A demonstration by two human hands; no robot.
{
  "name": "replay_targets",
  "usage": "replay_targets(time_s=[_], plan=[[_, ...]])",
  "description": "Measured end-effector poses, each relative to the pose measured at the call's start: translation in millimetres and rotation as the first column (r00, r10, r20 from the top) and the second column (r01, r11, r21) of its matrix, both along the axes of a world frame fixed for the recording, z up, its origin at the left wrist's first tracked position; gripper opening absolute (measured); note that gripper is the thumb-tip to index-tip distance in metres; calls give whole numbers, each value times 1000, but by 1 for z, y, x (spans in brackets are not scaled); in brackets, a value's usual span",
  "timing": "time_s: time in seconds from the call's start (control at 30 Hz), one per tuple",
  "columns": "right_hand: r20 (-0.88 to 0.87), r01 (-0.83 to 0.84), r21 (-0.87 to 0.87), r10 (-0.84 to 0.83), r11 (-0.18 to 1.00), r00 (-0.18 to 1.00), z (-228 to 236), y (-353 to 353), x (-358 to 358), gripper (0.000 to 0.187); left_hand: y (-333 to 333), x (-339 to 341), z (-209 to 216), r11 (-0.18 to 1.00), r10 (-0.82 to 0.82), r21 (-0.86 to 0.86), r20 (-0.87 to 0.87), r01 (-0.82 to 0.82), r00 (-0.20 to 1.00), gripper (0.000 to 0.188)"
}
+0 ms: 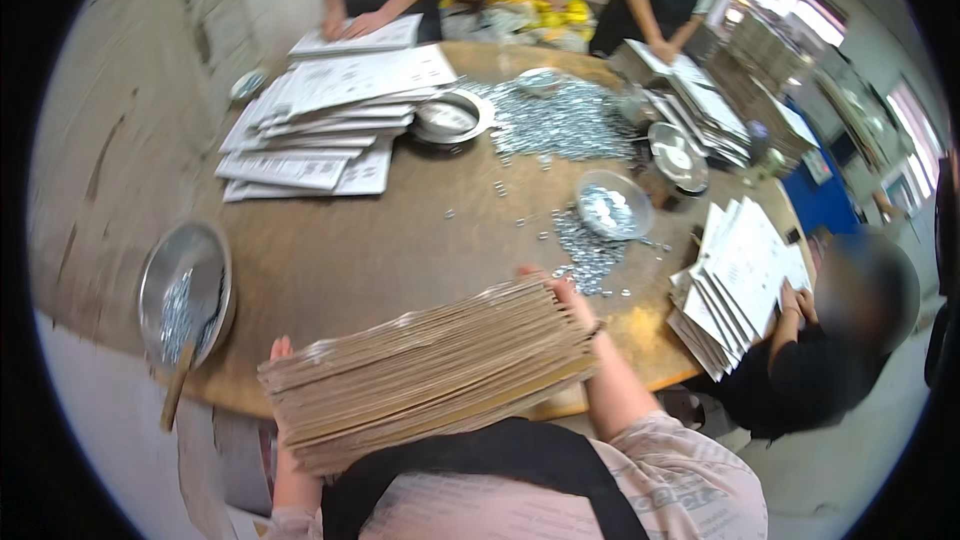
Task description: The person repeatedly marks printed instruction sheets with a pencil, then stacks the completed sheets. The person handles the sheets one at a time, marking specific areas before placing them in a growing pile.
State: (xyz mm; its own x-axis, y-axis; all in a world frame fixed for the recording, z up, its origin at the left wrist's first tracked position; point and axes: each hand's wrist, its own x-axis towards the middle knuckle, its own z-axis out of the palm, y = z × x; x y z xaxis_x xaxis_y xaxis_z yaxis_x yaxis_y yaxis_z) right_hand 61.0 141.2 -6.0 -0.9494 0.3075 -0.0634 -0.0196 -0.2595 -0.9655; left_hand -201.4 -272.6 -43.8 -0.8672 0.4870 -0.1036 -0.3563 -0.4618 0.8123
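Note:
A thick stack of brown cardboard sheets [430,370] is held up against my front, over the near edge of the table, its many layered edges facing up. My left hand [281,348] grips the stack's left end; only its fingertips show past the cardboard. Around the far right corner of the stack curls my right hand [574,304], with some fingers visible along the far side. Beyond that hand lies a heap of small shiny metal pieces [590,258] beside a clear plastic bowl [612,206] holding more of them.
On the wooden table [370,250] stand a metal bowl with a wooden-handled tool [177,390] at left, piles of white printed boards [340,90], a large metal heap [570,120] and lidded pots [680,155]. Two people work across the table; another person [800,360] sits at right.

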Motion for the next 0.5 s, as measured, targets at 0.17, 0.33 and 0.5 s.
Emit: replay_targets(time_s=[0.17,0.33,0.5], plan=[[33,248,160,-256,956,966,2,7,3,74,-10,-5,44,921,-188,327,-110,214,976,65],[85,333,-382,-326,862,941,-14,-20,-21,52,22,1,30,952,-215,223,-7,211,977,64],[136,233,-725,-196,649,971,-27,-5,-32,46,31,2,32,960,-233,183,104,212,967,64]])
